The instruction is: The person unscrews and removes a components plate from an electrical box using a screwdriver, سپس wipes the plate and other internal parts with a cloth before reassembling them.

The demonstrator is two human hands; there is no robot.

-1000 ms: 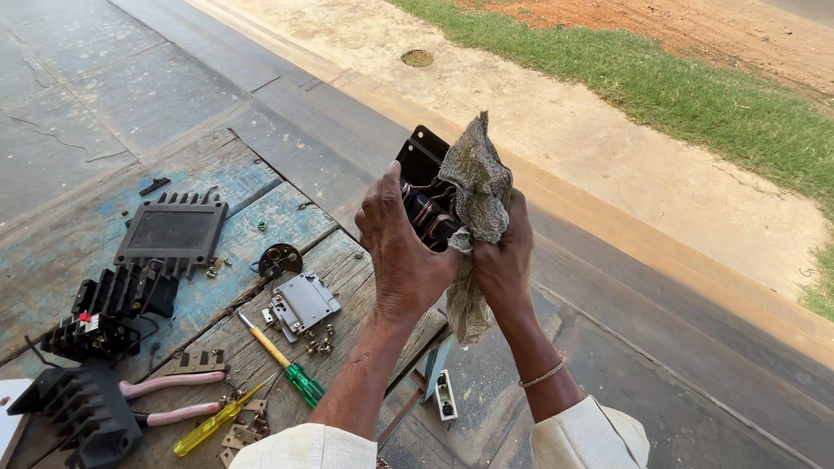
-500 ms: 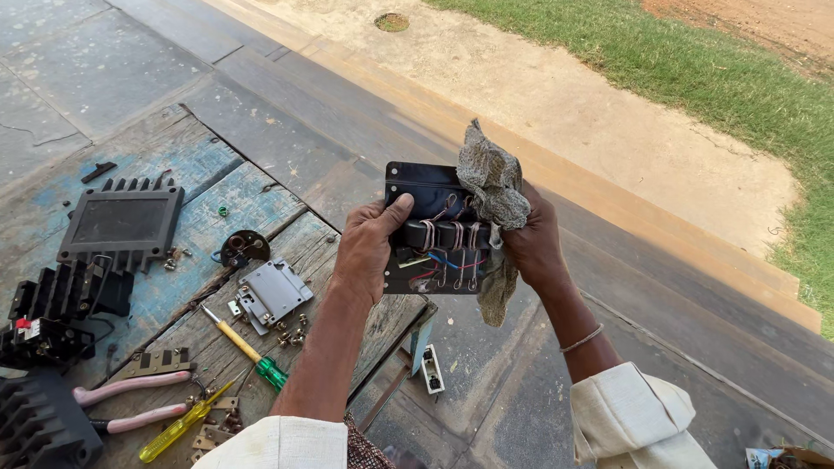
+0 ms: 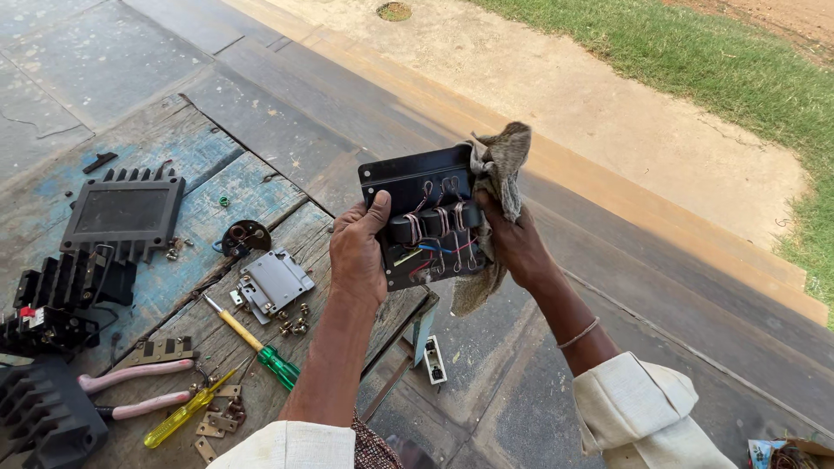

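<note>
Left hand (image 3: 358, 252) grips black wired panel (image 3: 417, 187) by its left edge, held above counter (image 3: 174, 174) edge. Right hand (image 3: 512, 243) clamps grey rag (image 3: 502, 161) against panel's right side.

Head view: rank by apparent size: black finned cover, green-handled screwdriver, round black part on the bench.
1. Black finned cover, largest.
2. Green-handled screwdriver, long but thin.
3. Round black part, smallest.
All three lie on the bench at a similar distance, so the order looks safe.
</note>
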